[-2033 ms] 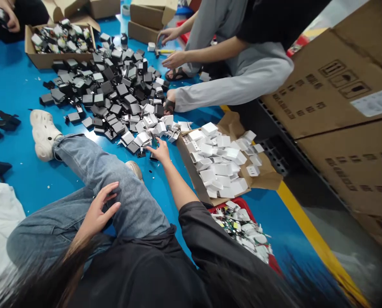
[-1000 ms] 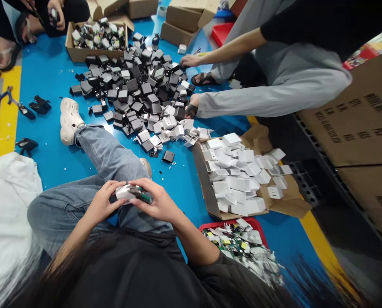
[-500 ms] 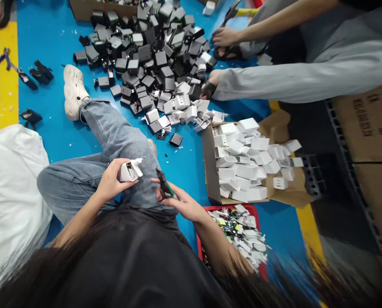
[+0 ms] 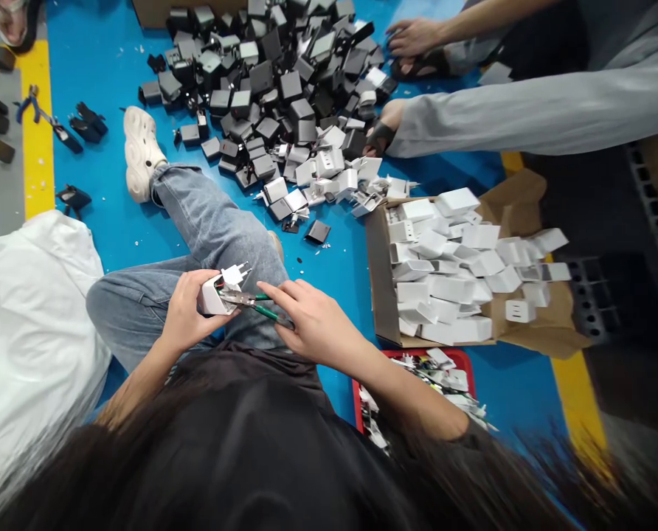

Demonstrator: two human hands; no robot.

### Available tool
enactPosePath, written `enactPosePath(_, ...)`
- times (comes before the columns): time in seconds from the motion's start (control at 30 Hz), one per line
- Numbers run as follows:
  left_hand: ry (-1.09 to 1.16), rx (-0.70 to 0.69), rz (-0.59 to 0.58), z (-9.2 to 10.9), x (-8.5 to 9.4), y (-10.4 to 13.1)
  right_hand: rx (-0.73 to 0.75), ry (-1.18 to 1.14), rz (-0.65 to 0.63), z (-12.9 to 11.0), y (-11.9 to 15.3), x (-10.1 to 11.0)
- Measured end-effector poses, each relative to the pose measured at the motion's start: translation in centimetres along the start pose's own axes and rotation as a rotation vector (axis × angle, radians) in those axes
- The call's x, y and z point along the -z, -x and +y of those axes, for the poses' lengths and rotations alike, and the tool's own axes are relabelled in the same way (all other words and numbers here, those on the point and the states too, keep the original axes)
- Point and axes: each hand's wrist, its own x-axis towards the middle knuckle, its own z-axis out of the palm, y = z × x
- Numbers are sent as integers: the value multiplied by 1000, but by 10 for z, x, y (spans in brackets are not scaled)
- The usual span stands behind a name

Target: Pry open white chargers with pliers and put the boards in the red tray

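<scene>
My left hand (image 4: 186, 310) is closed around a white charger housing (image 4: 212, 298), held over my bent leg. The housing's end is open, and a white plug piece (image 4: 233, 276) with two metal pins sticks out at an angle. In my right hand (image 4: 312, 317) are green-handled pliers (image 4: 266, 310), their handles spread a little and the forefinger stretched along them. The metal jaws reach into the housing's open end, beside the plug piece. What the jaws touch inside is too small to tell.
A large pile of black and white chargers (image 4: 271, 96) covers the blue floor ahead. To the right stands a cardboard box (image 4: 383, 284) of white housings, with a red bin (image 4: 469, 365) of parts nearer me. Another person's hand (image 4: 414, 37) and leg are at upper right. White cloth (image 4: 35, 324) lies left.
My right hand has brought the pliers leftward, from beside the charger to its open end, and turned them to point left. The plug piece now stands at a different angle.
</scene>
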Motion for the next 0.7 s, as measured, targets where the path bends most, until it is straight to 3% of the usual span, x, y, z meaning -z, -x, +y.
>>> enactPosePath(0.37, -134, -145, 105, -3, 6, 1, 14, 71, -39, -8, -8, 1)
enactPosePath(0.57, -266, -149, 72, -7, 8, 2, 32, 77, -78, -10, -15, 3)
enactPosePath(0.7, -433, -201, 7, -2, 19, 0, 14, 108, -124, -12, -19, 11)
